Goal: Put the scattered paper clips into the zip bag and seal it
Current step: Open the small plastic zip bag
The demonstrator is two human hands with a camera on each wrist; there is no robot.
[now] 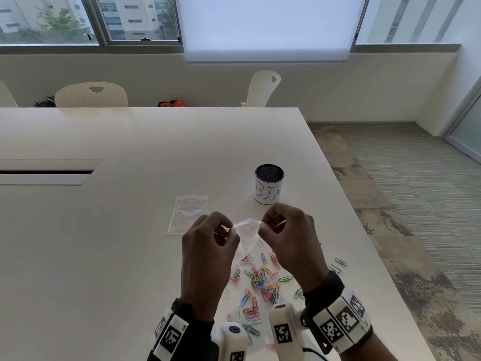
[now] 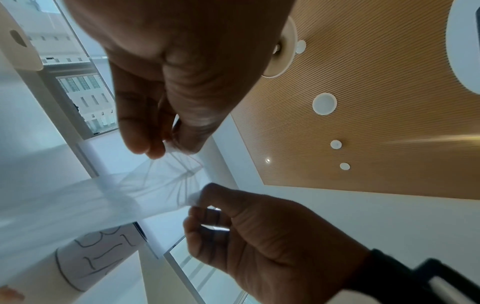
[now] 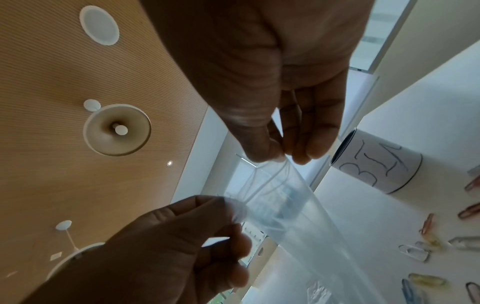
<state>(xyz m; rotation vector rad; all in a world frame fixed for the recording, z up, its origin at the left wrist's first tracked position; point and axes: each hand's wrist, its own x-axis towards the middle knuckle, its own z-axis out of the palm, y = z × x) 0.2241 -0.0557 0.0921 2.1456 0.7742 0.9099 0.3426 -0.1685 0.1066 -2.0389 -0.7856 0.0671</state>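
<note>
A clear zip bag (image 1: 246, 231) hangs above the table, stretched at its top between both hands. My left hand (image 1: 226, 228) pinches the bag's left top corner with thumb and fingers. My right hand (image 1: 263, 225) pinches the right top corner. In the left wrist view the bag (image 2: 145, 189) wrinkles between the left hand (image 2: 168, 147) and the right hand (image 2: 196, 200). The right wrist view shows the same bag (image 3: 293, 207) held by the right hand (image 3: 281, 157) and the left hand (image 3: 235, 207). Several coloured paper clips (image 1: 260, 280) lie scattered on the table below the hands.
A second clear zip bag (image 1: 188, 213) lies flat on the white table (image 1: 104, 230), left of the hands. A mesh cup labelled BIN (image 1: 269, 187) stands just beyond the right hand. The table's right edge (image 1: 369, 243) runs close to the outermost clips (image 1: 340, 262).
</note>
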